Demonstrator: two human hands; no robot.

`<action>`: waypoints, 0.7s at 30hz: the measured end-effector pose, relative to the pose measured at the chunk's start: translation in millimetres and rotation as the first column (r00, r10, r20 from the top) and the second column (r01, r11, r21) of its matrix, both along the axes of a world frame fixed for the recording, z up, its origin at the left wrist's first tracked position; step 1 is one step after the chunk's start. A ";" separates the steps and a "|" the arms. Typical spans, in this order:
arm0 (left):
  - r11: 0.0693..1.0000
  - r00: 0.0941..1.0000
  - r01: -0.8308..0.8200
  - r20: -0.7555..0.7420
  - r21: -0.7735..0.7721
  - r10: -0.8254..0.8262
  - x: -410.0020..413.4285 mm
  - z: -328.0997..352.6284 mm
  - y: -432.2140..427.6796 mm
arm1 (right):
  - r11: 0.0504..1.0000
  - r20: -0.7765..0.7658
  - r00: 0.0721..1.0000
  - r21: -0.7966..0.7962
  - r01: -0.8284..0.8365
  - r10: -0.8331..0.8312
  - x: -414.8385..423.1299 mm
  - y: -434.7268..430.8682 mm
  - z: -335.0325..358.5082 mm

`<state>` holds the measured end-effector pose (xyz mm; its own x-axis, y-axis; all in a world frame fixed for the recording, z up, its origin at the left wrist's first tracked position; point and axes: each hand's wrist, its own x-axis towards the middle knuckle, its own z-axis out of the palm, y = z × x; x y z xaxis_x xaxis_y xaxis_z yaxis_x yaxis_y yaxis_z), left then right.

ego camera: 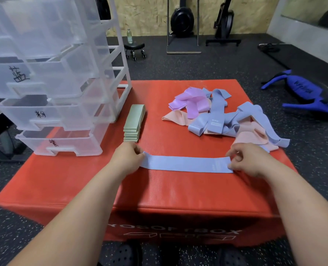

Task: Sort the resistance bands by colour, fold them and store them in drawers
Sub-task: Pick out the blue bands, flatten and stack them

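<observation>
A blue resistance band (184,163) lies stretched flat across the red box top (159,191). My left hand (129,157) pinches its left end and my right hand (247,160) pinches its right end. Behind it stands a neat stack of folded green bands (133,124). A loose heap of blue, purple and pink bands (220,114) lies at the back right of the box. The clear plastic drawer unit (49,89) stands on the left, its drawers partly pulled out and marked with handwritten labels.
The box sits on a dark speckled gym floor (197,66). A blue bag (305,93) lies to the right, a small wheeled stool (135,48) with a bottle stands behind, and exercise machines line the far wall.
</observation>
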<state>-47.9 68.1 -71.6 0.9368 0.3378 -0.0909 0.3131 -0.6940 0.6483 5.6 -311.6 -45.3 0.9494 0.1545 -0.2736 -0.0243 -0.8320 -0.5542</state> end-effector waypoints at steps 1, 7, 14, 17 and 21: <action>1.000 1.000 0.000 -0.012 0.019 0.000 -0.6 -0.2 -0.1 | 1.000 0.009 1.000 -0.002 0.006 -0.006 0.0 0.0 -2.6; 0.999 0.999 -0.035 -0.025 -0.005 0.035 3.4 4.6 -1.7 | 0.984 -0.008 0.988 0.097 0.152 -0.152 2.8 0.5 0.1; 0.991 0.990 0.057 -0.136 0.123 -0.040 1.1 8.8 -5.1 | 0.983 -0.048 0.983 0.047 0.178 -0.176 4.9 -3.1 -5.9; 0.974 0.978 0.104 -0.199 0.203 -0.063 0.0 10.7 -8.2 | 0.987 -0.041 0.986 -0.021 0.162 -0.163 5.7 0.0 -5.7; 0.953 0.981 0.097 -0.191 0.288 -0.043 0.0 12.4 -11.2 | 0.982 -0.016 0.989 -0.122 0.147 -0.150 5.2 5.1 -2.1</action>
<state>-47.9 56.8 -59.2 0.9363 0.3092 -0.1665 0.3492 -0.8698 0.3485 10.8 -306.6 -47.4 0.9519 -0.0227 -0.3056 -0.1649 -0.8785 -0.4483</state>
